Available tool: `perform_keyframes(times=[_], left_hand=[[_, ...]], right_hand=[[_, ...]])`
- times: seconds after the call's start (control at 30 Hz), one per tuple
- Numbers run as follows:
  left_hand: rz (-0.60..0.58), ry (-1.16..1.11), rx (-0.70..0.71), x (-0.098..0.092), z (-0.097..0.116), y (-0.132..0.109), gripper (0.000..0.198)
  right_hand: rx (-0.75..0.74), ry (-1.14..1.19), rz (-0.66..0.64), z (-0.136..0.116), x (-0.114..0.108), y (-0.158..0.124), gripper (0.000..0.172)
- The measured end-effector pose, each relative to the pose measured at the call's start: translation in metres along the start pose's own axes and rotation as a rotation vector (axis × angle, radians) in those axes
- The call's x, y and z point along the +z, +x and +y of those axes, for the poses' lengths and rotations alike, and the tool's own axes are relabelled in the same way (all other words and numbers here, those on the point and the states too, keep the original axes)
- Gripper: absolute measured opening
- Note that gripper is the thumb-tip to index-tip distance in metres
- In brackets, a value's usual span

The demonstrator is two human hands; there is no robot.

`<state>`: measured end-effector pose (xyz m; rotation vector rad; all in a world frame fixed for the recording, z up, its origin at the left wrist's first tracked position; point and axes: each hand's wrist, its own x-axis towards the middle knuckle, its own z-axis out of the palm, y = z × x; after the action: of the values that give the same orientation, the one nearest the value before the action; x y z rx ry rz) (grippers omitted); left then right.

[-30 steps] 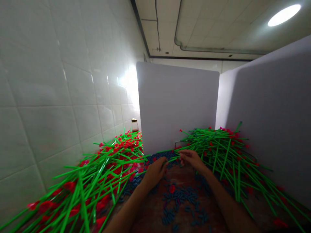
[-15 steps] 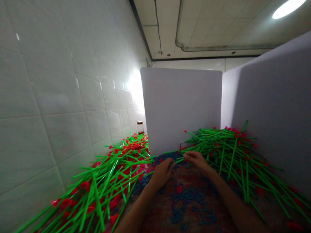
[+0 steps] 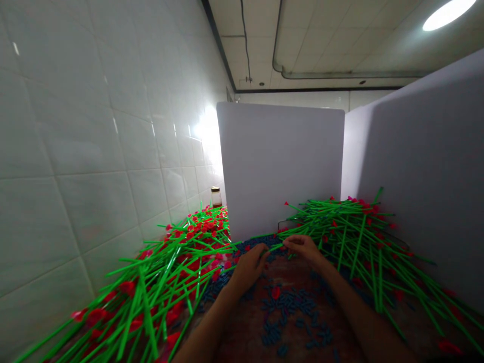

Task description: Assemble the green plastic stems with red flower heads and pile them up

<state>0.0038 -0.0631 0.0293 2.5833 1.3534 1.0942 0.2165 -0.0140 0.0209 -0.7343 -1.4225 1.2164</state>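
Between my two hands runs a thin green stick (image 3: 276, 247) above the table. My left hand (image 3: 252, 262) has its fingers bent and closed round the stick's left end. With thumb and fingertips pinched together, my right hand (image 3: 302, 247) grips the other end; the very tip is hidden by the fingers. Below the hands, small dark blue pellet-like pieces (image 3: 295, 302) lie scattered on the reddish-brown table (image 3: 285, 271). Among them rests a single red cup-shaped piece (image 3: 276, 292).
A heap of green sticks with red ends (image 3: 151, 287) lies on the left along the tiled wall (image 3: 94, 201). Another stick pile (image 3: 351, 237) is on the right. Pale partition panels (image 3: 283, 166) stand behind and to the right. A lidded jar (image 3: 216, 197) stands at the back left.
The whole view has shifted slightly, so everything sits a little further left. Both hands keep nearly the same pose on the green stick.
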Motion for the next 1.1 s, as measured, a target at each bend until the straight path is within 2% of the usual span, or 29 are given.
perform_keyframes(times=[0.23,0.43,0.63,0.77,0.87,1.0,1.1], left_hand=[[-0.040,0.018,0.005,-0.005,0.003,-0.001,0.029],[0.031,0.074,0.059,-0.010,-0.004,0.000,0.027],[0.076,0.287,0.158,-0.009,-0.005,0.006,0.020],[0.026,0.448,0.232,-0.005,-0.001,0.008,0.015],[0.004,0.511,0.309,-0.002,0.002,0.007,0.021],[0.171,0.515,0.286,-0.002,0.004,0.004,0.041],[0.288,0.501,0.200,-0.006,0.008,0.002,0.047]], right_hand=[[-0.070,-0.097,-0.043,0.003,-0.001,0.001,0.037],[-0.055,-0.079,-0.138,0.007,0.003,-0.001,0.037],[-0.002,-0.108,-0.244,0.003,0.004,-0.001,0.041],[-0.142,-0.351,-0.202,0.004,0.010,-0.003,0.029],[-0.257,-0.508,-0.193,0.008,0.023,-0.008,0.018],[-0.301,-0.479,-0.100,0.012,0.035,-0.014,0.022],[-0.291,-0.441,-0.159,0.011,0.031,-0.013,0.022]])
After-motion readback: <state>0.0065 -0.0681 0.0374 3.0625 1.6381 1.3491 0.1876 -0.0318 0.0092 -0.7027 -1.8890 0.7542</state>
